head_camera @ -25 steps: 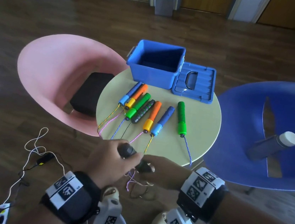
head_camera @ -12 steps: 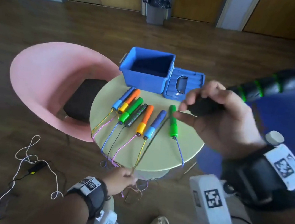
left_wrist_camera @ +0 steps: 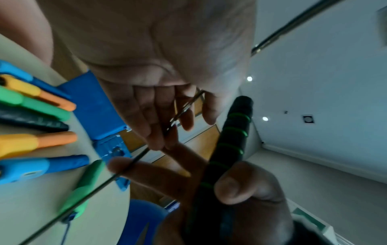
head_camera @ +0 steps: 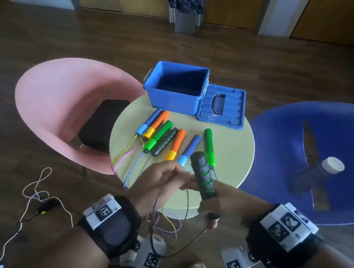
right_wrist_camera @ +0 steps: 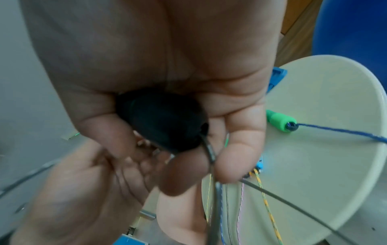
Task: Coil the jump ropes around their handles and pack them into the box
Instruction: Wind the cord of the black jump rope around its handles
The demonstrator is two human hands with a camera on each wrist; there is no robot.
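My right hand (head_camera: 209,201) grips a black jump-rope handle with green rings (head_camera: 202,177), held upright over the near edge of the round table (head_camera: 233,154). Its thin black rope (head_camera: 179,251) loops down below the table and back up to my left hand (head_camera: 165,174), which pinches it just left of the handle. In the left wrist view the rope (left_wrist_camera: 184,108) runs between my curled fingers (left_wrist_camera: 156,126). In the right wrist view the handle's end (right_wrist_camera: 163,119) sits in my palm. The open blue box (head_camera: 173,101) stands at the table's far side.
The box's lid (head_camera: 222,106) lies right of it. Several coloured handles (head_camera: 166,139) lie in a row mid-table, their ropes hanging off the near edge. A pink chair (head_camera: 63,106) stands left, and a blue chair (head_camera: 339,131) with a bottle (head_camera: 318,173) stands right.
My right hand has swung down from high on the right and brought the black handle close in front of me. My left hand has risen from below the table edge to meet it.
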